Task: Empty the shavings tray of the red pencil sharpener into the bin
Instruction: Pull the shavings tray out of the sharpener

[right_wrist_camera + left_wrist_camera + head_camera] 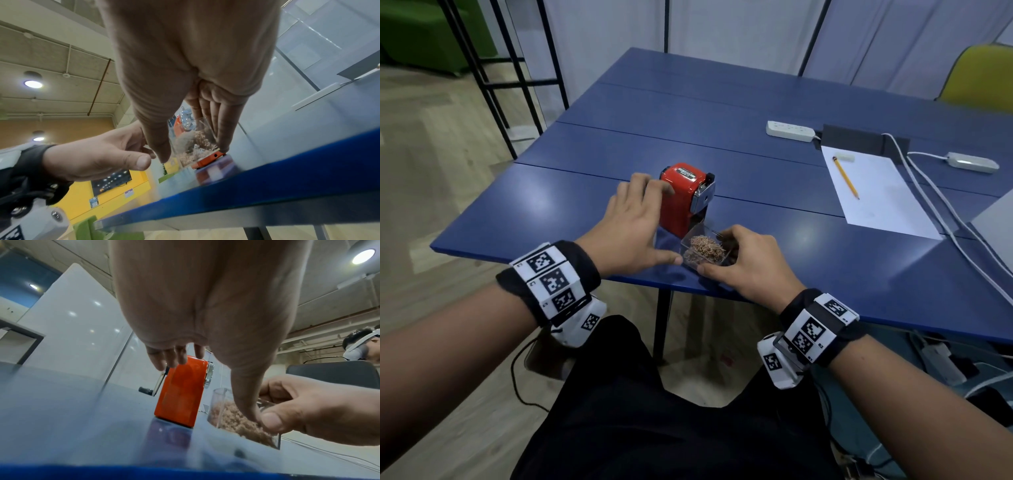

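The red pencil sharpener [681, 202] stands upright near the front edge of the blue table [534, 212]. My left hand [650, 224] rests its fingers [170, 358] over the sharpener's top back edge. Its thumb stretches out toward the tray. The clear shavings tray [703, 250], full of brown shavings, is out of the sharpener and just in front of it. My right hand [719, 255] pinches the tray between thumb and fingers. In the right wrist view the tray [193, 142] stands between that hand's thumb and fingers [222, 129]. No bin is in view.
A white sheet of paper [876, 198] with a yellow pencil [846, 178] lies to the right. Behind it are a power strip [791, 131] and white cables [941, 205]. A yellow chair [983, 75] stands at the far right. The table's front edge runs just below my hands.
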`<state>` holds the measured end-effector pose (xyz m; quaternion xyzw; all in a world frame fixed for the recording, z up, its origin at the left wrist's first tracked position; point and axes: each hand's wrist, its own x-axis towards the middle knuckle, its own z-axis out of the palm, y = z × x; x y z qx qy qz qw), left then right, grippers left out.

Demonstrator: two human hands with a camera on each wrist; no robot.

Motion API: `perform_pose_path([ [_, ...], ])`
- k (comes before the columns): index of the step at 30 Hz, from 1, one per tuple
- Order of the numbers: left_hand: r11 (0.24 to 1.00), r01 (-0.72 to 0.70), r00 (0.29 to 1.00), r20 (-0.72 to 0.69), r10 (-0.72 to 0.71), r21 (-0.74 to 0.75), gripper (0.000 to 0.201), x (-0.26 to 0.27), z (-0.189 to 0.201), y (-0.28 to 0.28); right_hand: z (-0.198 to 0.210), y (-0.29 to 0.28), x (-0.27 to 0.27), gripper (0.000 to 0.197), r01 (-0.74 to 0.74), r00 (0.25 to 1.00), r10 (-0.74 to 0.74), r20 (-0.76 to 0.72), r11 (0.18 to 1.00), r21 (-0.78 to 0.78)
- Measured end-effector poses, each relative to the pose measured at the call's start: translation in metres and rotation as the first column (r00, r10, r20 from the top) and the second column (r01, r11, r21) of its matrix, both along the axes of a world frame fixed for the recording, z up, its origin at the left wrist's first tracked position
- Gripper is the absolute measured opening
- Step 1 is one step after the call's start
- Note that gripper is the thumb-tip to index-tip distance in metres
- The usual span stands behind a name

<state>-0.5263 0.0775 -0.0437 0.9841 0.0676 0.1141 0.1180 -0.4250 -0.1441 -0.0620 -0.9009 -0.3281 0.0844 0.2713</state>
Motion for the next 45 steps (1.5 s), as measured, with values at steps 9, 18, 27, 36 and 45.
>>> perform_pose_path([
  [9,0.947,0.054,0.98,-0.166,-0.111,-0.318,0.125,-0.02,-0.015,0.007,0.007,0.015,-0.02,0.075,-0.154,0.987,0.155,-0.042,0.988,0.031],
  [18,0.911,0.077,0.979,-0.14,-0.145,-0.406,0.088,-0.048,-0.02,0.021,0.008,0.035,-0.035,0.078,-0.27,0.959,0.273,-0.072,0.961,0.057],
  [27,0.92,0.035,0.994,-0.08,-0.072,-0.391,0.075,-0.073,-0.025,0.045,0.005,0.058,-0.046,0.095,-0.332,0.932,0.339,-0.126,0.94,0.074],
  [36,0.929,-0.001,0.999,-0.036,-0.013,-0.369,0.078,-0.098,-0.023,0.07,0.001,0.082,-0.045,0.067,-0.163,0.854,0.236,-0.463,0.968,0.193],
  [45,0.924,-0.054,0.998,-0.03,0.046,-0.378,0.078,-0.128,-0.03,0.09,-0.004,0.11,-0.068,0.031,-0.139,0.564,0.327,-0.758,0.943,0.303],
])
